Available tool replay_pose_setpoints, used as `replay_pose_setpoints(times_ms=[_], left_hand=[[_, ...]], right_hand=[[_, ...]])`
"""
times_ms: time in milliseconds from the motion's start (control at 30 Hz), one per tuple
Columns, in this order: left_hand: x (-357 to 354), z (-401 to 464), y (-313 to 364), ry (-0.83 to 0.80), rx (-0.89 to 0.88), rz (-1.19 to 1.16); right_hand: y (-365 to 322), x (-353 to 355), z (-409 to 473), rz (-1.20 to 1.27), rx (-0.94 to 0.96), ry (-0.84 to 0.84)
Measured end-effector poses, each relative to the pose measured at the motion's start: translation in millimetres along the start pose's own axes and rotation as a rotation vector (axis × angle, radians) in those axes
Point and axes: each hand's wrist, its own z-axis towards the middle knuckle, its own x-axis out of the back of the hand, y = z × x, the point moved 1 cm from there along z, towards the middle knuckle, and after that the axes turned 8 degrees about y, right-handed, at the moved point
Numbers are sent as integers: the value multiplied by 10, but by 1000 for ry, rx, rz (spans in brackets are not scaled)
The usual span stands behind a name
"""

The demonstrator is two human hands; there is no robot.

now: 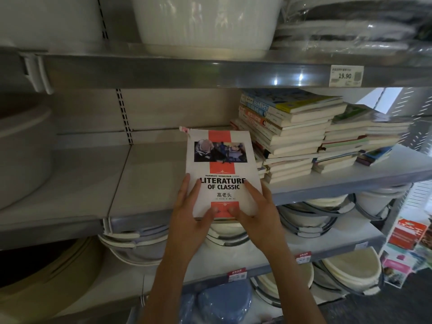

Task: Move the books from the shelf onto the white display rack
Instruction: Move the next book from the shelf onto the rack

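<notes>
Two bare forearms, no sleeves in view. Left hand and right hand: no gloves, rings, watch or wristband. Nails short, unpainted.

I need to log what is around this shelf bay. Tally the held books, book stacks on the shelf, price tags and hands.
White and red paperback book titled Literature of Classic, held: 1
Stacks of paperback books on the grey metal shelf: 2
White price tag reading 19.90: 1
Red shelf labels: 2
Hands, left hand and right hand: 2
Total: 8
</notes>
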Motion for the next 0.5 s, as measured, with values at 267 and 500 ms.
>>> replay_pose_setpoints(times_ms=[267,500], left_hand=[[9,-328,129,58,-117,-33],[-262,-717,630,117,-271,-60]], right_hand=[[100,139,-377,44,178,107],[213,817,-711,35,290,238]])
